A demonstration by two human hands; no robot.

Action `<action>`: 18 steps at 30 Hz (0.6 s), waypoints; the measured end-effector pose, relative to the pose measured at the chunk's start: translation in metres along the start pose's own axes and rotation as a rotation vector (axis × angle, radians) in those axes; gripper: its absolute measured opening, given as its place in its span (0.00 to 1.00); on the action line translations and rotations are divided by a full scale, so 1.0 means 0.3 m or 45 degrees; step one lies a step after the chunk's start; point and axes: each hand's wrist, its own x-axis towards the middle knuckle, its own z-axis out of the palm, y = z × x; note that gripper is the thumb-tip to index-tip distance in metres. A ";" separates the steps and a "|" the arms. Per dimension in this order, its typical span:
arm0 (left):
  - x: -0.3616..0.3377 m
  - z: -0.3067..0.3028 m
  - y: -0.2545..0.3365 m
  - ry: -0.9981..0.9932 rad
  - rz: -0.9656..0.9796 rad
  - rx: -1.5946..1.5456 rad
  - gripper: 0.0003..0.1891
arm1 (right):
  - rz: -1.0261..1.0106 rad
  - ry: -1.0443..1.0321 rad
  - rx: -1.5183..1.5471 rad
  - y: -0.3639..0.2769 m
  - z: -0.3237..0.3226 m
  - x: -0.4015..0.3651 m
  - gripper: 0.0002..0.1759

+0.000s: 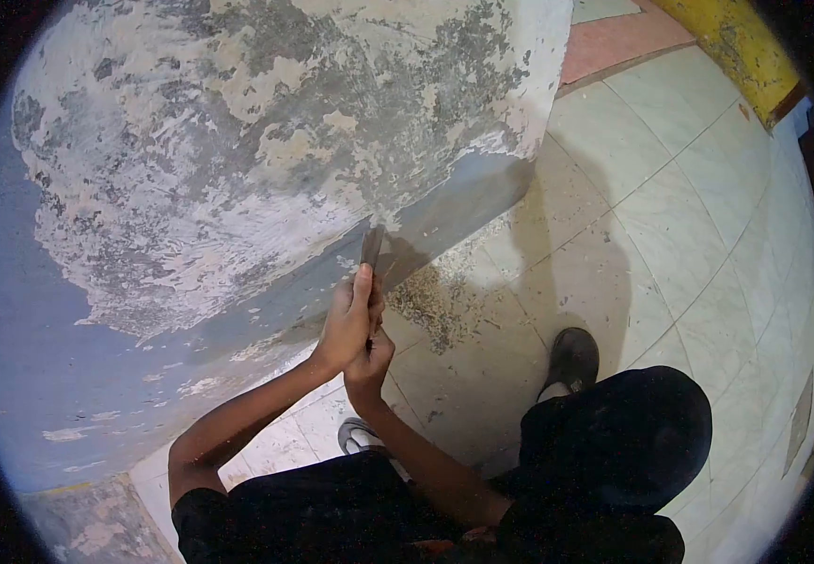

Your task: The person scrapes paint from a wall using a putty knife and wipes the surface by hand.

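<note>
"At the foot of the wall, near the edge where it meets the floor, what is the grip doing?"

"It's narrow, both hands closed on a scraper. The left hand is nearer the blade, thumb laid along it."

"And the right hand?"

"Just behind, touching the left, folded around the lower end. The handle is mostly hidden by fingers, so I can't tell its shape."

"Where is the blade?"

"Its tip touches the wall at the lower border of the bare patch, with blue paint below."

"Any room to move?"

"On the right, yes. The wall stops at an upright corner, and tiles spread beyond it. A shoe stands on them to the right of the hands; the other is close to the wall."

"What about the surface?"

"The patch is grey and white, rough and flaky. Paint chips lie scattered on the floor beside the wall's bottom edge."

"And farther off?"

"A pink step past the corner, then a worn yellow wall."
</note>
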 end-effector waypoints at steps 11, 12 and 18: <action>0.218 0.300 0.122 -0.205 0.202 0.169 0.34 | 0.233 0.120 0.101 -0.240 -0.169 0.280 0.15; 0.226 0.322 0.112 -0.200 0.201 0.158 0.34 | 0.233 0.114 0.091 -0.236 -0.178 0.281 0.15; 0.205 0.263 0.078 -0.235 0.155 0.126 0.33 | 0.263 0.096 0.073 -0.147 -0.182 0.269 0.15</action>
